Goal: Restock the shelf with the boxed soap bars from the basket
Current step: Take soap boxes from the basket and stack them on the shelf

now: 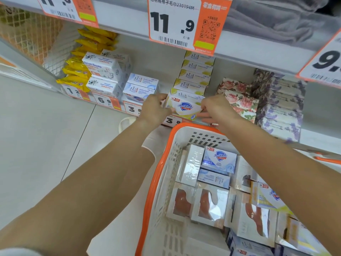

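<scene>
Left hand [155, 108] and right hand [215, 108] pinch the short ends of a yellow soap box [184, 107] at the shelf [230, 58] front above the basket [162, 172]; likely light, stiff, glossy-slick carton, so end grips suit.

Both of my arms were stretched out forward, bare to the elbow and drawing in toward each other. My left hand [154, 109] sat knuckles up, fingers curled shut around what it gripped. My right hand [215, 109] faced it, close by, thumb and fingertips pinched closed, the lower fingers splayed underneath, wrists roughly level.
</scene>
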